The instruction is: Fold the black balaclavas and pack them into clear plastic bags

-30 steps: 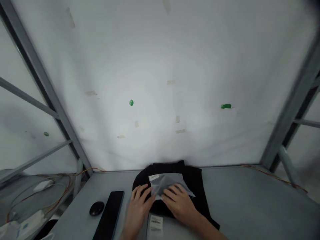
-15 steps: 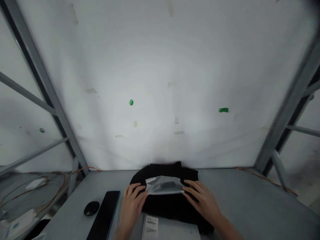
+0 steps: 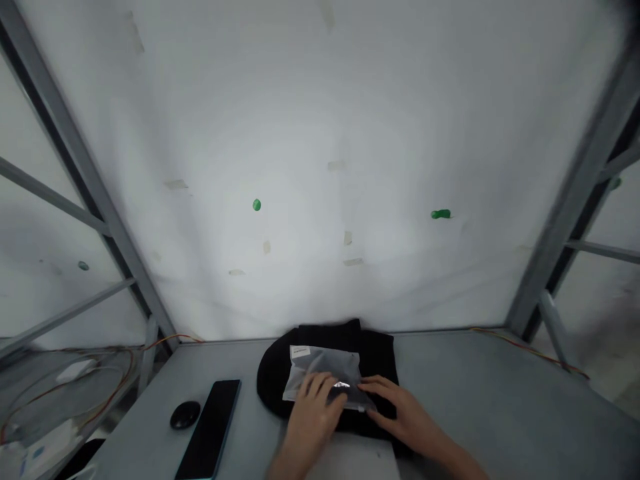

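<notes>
A translucent plastic pouch (image 3: 325, 362) with a white label at its upper left corner lies on a black cloth item (image 3: 379, 353). My left hand (image 3: 315, 417) rests on the pouch's lower middle, its fingers spread. My right hand (image 3: 400, 410) has the pouch's lower right corner between thumb and fingers. Under my left wrist and beside it is a pale flat box (image 3: 360, 460), partly hidden by the hand and the cloth.
Left on the grey table (image 3: 475, 387) are a black tablet-like slab (image 3: 210, 427) and a round black object (image 3: 185, 415). Cables and white devices (image 3: 47, 447) lie further left. A white panel (image 3: 300, 133) between metal posts stands behind.
The pouch has gone from held up by both sides to lying flatter on the cloth. My left hand has moved right, onto the pouch; my right hand now is at its lower right corner.
</notes>
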Tool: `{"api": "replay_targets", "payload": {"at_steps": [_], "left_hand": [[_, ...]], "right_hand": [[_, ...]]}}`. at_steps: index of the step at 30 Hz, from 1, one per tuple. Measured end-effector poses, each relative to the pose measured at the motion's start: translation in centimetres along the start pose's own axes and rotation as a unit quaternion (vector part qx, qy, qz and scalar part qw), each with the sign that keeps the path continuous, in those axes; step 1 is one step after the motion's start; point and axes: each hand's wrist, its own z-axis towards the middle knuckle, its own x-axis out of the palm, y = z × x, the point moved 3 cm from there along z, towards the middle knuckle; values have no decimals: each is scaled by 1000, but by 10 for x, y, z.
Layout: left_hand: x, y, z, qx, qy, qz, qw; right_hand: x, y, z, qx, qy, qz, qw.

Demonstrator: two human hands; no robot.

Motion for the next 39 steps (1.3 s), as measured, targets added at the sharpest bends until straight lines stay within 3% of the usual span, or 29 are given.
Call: {"api": "replay_targets", "payload": {"at_steps": [5, 12, 19, 28, 39], "left_hand": [[17, -9, 22, 42, 10, -31, 999], [8, -9, 22, -6, 14, -80, 997], [5, -11, 24, -14, -3, -95, 995], [-4, -11, 26, -38, -36, -135, 989], [-4, -12, 28, -61, -42, -130, 989]], "right_hand": [[4, -6, -2, -11, -17, -9, 1000], [-2, -8, -5, 16, -49, 28, 998], [6, -5, -2, 9, -72, 21, 997], [17, 1, 3, 97, -73, 213, 969], [20, -2, 3, 112, -92, 332, 932]]}}
